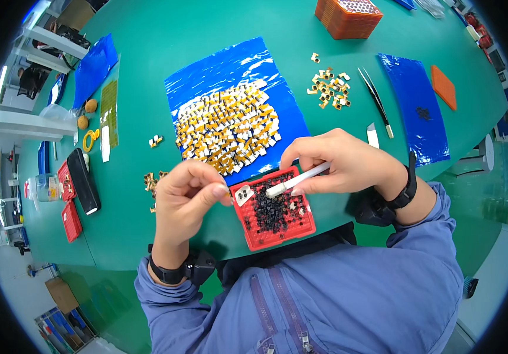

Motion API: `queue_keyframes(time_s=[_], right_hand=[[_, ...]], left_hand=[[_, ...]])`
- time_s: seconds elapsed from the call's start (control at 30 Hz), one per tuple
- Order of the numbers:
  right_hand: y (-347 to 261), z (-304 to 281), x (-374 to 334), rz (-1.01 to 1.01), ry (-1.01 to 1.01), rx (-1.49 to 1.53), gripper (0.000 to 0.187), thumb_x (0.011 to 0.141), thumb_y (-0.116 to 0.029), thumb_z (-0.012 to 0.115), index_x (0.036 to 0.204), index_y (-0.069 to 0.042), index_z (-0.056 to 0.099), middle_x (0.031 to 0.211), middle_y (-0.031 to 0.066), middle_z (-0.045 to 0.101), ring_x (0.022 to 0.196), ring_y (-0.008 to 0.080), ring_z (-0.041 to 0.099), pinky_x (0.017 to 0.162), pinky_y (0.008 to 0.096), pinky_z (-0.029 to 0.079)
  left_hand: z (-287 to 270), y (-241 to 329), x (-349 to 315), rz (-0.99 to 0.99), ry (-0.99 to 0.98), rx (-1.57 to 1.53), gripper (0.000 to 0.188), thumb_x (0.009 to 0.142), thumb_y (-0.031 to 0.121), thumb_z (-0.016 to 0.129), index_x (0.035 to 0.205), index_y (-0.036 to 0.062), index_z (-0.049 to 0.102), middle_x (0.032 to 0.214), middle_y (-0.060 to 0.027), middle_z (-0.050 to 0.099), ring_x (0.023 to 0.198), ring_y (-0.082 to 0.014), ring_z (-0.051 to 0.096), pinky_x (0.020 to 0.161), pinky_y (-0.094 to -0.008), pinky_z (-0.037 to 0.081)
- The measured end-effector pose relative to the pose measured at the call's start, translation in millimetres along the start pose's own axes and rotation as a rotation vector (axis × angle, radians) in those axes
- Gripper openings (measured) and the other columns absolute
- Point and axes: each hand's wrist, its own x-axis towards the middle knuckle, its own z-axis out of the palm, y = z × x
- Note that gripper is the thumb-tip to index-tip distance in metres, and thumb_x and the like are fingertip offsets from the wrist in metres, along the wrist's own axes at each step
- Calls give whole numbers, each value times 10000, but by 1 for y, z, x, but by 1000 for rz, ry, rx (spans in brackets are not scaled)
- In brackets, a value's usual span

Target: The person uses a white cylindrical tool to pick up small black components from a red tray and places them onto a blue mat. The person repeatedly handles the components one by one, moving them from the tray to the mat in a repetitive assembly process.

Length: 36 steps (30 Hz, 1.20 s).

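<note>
My right hand (339,162) grips a white pen-shaped stick (301,179). Its blunt tip points down among many tiny black parts (271,213) in a shallow red tray (260,241). At the tray's left rim, my left hand (192,200) has thumb and forefinger pinched together; something tiny may sit between them, too small to name. Beside those fingertips, a small white piece with dark dots (244,194) lies in the tray's corner. Just beyond both hands, rows of small white-and-gold pieces (227,127) cover much of a blue sheet (212,74).
Loose gold pieces (330,88) lie right of the sheet, near black tweezers (375,97) and another blue sheet (413,112). A stack of orange trays (348,20) stands at the far side. Leftward are a black case (82,180), yellow scissors (90,140) and red trays (71,221).
</note>
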Motion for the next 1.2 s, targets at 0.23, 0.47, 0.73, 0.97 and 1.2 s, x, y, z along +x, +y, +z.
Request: queue_keyframes(time_s=[0.23,0.47,0.73,0.97,1.2], right_hand=[[4,9,0,-128,56,223,139,858,-131,642,908,-2,662,700,77,624,582,138,551,525,267,417],[5,12,-1,-166,16,224,124,858,-98,634,915,9,662,746,96,652,631,171,609,575,272,462],[1,9,0,-122,36,277,98,836,-98,657,882,-12,654,737,68,630,621,148,593,552,259,447],[-1,5,0,-166,24,124,112,837,-123,669,849,-18,633,731,59,622,609,127,588,542,242,442],[-1,8,-2,-70,-12,293,124,836,-128,672,855,-15,623,705,59,616,576,130,563,523,264,422]], left_hand=[[13,-15,0,-79,-160,-370,82,853,-9,602,928,-38,619,865,-92,615,769,-146,605,684,-262,491],[20,-22,-1,-207,-175,-441,120,840,3,627,919,20,539,864,-83,599,758,-139,601,697,-263,491],[19,-25,0,-199,-202,-432,115,835,-1,629,884,26,528,849,-81,598,763,-136,599,695,-256,486],[19,-23,0,-202,-227,-403,103,848,4,616,890,28,524,848,-74,596,771,-129,592,700,-251,477],[19,-23,0,-211,-236,-392,100,863,22,607,897,32,514,849,-75,597,777,-129,591,704,-260,477]])
